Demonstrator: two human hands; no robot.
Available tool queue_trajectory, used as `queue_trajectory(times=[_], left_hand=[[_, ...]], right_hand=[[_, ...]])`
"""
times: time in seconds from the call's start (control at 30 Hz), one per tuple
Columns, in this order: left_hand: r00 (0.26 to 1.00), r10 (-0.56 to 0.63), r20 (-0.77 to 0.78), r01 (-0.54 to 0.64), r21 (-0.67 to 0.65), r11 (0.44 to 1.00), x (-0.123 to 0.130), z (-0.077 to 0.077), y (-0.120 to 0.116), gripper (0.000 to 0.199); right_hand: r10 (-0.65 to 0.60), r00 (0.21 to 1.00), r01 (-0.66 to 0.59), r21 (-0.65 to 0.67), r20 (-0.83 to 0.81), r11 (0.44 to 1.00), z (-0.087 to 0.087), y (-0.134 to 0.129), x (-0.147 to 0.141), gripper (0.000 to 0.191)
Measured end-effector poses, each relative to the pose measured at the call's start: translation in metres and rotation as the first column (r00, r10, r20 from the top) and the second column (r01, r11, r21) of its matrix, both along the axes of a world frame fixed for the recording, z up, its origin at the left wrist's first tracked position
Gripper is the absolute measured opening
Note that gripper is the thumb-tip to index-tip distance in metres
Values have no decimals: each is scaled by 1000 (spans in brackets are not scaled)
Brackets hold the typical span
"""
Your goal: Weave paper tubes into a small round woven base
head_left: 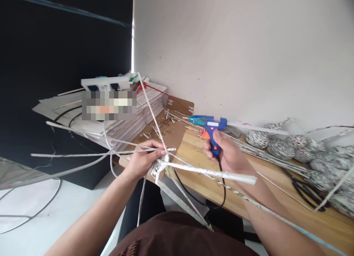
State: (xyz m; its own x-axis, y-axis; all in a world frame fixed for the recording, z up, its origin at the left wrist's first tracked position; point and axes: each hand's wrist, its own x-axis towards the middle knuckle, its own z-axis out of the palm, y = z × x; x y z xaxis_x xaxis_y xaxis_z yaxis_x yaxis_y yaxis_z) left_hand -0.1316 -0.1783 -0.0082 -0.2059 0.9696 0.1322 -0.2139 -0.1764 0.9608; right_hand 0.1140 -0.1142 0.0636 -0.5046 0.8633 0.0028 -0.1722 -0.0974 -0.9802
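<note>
My left hand (148, 156) is closed round a small weave of rolled paper strips (159, 166), pinching it between thumb and fingers. Long paper strips stick out from the weave in many directions, and one thick white strip (207, 170) reaches right, passing in front of my right forearm. My right hand (222, 147) grips the handle of a blue glue gun (210, 127) with an orange trigger. Its teal nozzle points left, and a white glue stick (257, 127) juts from the back. A red light glows on its side. The glue gun is apart from the weave.
Balls of rolled newspaper (280, 148) and long thin paper rods (265, 158) lie along the wall on the wooden table (199, 152). A tall paper stack (149, 104) stands at left, with a white power strip (106, 83) on top. Scraps litter the cardboard (177, 134). A black cord (225, 191) hangs from the gun.
</note>
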Motion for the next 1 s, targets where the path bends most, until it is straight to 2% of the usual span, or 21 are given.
queue_trajectory(times=[0.07,0.17,0.27,0.4,0.67,0.87,1.0], left_hand=[[1000,5,9,-5,4,1000,1,-2,2,23],[999,-8,31,8,4,1000,5,-5,4,23],[998,-13,58,13,-5,1000,10,-6,6,24],[996,-24,89,24,-8,1000,15,-4,8,25],[995,-50,89,51,-6,999,16,-1,8,25],[993,-67,93,70,-28,997,16,3,9,25],[995,-82,63,84,-32,996,15,3,10,24]], right_hand=[[8,998,-8,0,61,1000,-6,-10,15,42],[22,989,-38,103,147,994,-13,-26,31,40],[26,979,-64,180,203,982,-12,-41,41,42],[5,942,-83,216,337,973,-9,-52,46,40],[-40,900,-97,289,435,952,-9,-50,44,46],[-83,859,-97,320,505,943,-16,-46,50,41],[-75,816,-143,325,574,935,-16,-47,53,37]])
